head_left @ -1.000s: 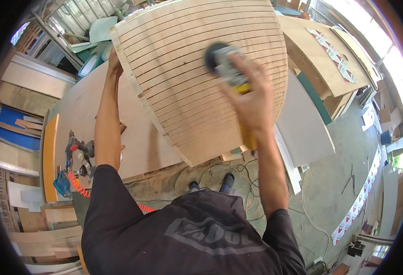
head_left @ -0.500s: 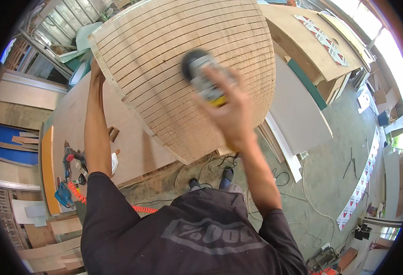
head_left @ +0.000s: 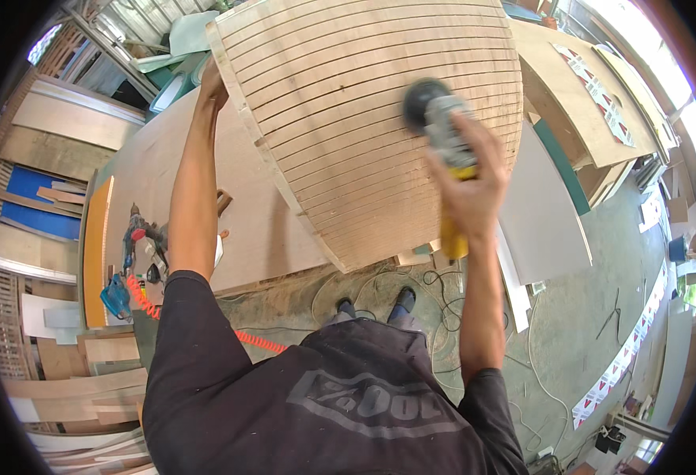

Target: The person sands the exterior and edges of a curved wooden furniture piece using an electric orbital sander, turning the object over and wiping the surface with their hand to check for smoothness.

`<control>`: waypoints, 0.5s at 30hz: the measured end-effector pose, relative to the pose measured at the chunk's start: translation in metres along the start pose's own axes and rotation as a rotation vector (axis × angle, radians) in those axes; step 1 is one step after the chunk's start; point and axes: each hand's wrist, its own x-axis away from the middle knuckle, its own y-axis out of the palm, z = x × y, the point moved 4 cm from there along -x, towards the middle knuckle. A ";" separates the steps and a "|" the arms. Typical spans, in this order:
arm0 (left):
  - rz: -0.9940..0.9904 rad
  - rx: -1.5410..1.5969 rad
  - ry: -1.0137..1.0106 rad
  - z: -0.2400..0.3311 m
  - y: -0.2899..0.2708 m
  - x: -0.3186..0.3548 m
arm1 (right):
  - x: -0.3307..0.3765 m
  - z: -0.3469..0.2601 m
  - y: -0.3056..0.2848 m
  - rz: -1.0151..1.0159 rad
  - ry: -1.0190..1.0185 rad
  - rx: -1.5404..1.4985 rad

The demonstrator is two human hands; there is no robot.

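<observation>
A large curved wooden panel point(head_left: 340, 134), scored with many parallel dark grooves, is tilted up in front of me. My right hand point(head_left: 479, 178) is closed round an angle grinder point(head_left: 451, 138) with a grey head and yellow body. Its round dark disc point(head_left: 425, 104) is over the right half of the panel's face and looks blurred; whether it touches the wood I cannot tell. At the panel's upper left edge, my left hand point(head_left: 214, 85) grips the rim, its fingers mostly hidden behind the wood.
Beneath the panel is a broad wooden tabletop point(head_left: 150, 174). A drill point(head_left: 136, 226), a blue air tool point(head_left: 116, 297) and an orange coiled hose point(head_left: 144, 297) are at its left. Cables point(head_left: 443, 301) trail over the floor near my feet. Boards point(head_left: 546, 214) lean on the right.
The whole view has shifted, putting the scene farther right. Across the panel's face, my right hand has moved the grinder to the right. My left hand remains at the panel's edge.
</observation>
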 end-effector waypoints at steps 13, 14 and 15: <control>-0.108 -0.120 0.108 0.014 0.010 0.006 | 0.094 -0.095 0.098 -0.269 -0.165 0.076; -0.110 -0.166 0.126 0.013 0.002 0.004 | 0.094 -0.091 0.093 -0.245 -0.133 0.063; -0.078 -0.178 0.097 0.019 0.019 0.012 | 0.092 -0.080 0.084 -0.217 -0.096 0.060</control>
